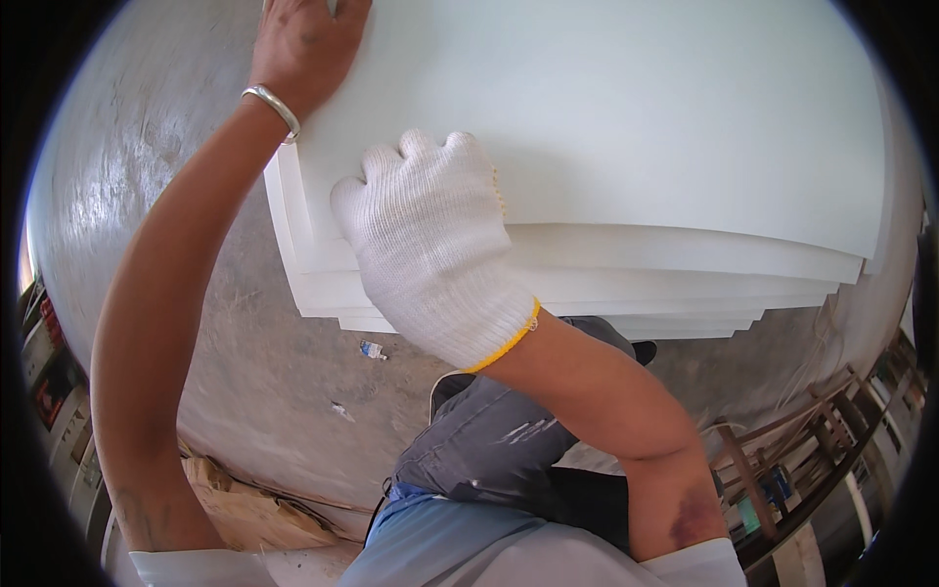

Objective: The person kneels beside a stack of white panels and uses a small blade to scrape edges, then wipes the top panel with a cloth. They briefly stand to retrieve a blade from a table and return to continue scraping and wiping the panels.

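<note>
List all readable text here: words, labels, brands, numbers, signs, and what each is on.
None readable.
White-and-blue scrap on the floor: too small to read.
Pale sheets: no print visible.
White glove: no print visible.
Clutter at the left and right edges: too small or blurred to read.

Head view: from the person's head, the left of two side-by-side fisheye cameras, upright and unmirrored.
Facing: steeply down past the shirt, over the floor and pale sheets.
Forearms: they enter from the lower edge, near enough to loom large.
Left hand: cut by the upper edge.
Gloved right hand: near the middle, seen from its back.
Lower right: wooden furniture bends along the round dark border.
</note>
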`<state>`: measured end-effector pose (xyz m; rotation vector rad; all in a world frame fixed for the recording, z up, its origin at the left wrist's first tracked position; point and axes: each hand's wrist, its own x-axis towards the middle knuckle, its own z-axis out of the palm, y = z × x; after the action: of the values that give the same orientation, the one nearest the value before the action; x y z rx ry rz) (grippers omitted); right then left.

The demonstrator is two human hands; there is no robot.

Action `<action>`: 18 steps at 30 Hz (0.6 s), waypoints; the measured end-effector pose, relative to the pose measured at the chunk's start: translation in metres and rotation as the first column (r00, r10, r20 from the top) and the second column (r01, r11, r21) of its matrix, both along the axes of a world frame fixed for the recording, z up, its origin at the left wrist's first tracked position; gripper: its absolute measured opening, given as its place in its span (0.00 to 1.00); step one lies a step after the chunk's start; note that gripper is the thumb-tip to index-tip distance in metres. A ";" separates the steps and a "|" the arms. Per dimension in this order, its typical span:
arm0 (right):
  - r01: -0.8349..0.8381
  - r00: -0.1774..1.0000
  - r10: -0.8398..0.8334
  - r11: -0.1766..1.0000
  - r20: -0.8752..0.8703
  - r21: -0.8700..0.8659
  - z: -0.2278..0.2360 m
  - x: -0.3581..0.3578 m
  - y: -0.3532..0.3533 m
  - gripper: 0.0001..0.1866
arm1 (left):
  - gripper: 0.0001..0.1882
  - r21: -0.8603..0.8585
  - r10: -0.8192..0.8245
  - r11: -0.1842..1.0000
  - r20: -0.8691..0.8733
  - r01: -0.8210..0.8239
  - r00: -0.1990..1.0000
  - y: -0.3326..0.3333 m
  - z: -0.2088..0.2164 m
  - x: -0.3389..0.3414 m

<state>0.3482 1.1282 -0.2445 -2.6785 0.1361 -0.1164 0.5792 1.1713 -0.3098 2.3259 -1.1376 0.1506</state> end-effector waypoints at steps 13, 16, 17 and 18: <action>0.294 0.954 -0.296 0.955 -0.042 -0.045 0.010 -0.114 -0.114 0.09 | 0.23 -0.105 -0.151 0.979 0.188 0.172 0.971 0.006 -0.011 0.011; 0.426 0.898 -0.419 0.904 -0.133 0.035 0.015 -0.127 -0.135 0.10 | 0.23 -0.117 -0.132 0.980 0.225 0.161 0.965 0.003 -0.011 0.011; 0.488 0.864 -0.467 0.868 -0.187 0.090 0.016 -0.129 -0.138 0.11 | 0.22 -0.122 -0.116 0.981 0.245 0.149 0.963 0.003 -0.011 0.011; 0.491 0.859 -0.472 0.869 -0.198 0.062 0.017 -0.130 -0.140 0.11 | 0.22 -0.125 -0.110 0.983 0.203 0.137 0.973 0.003 -0.010 0.011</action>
<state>0.2183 0.9880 -0.2277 -2.4808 0.8490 -0.0234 0.5899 1.1747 -0.3199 2.1476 -1.3202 0.4062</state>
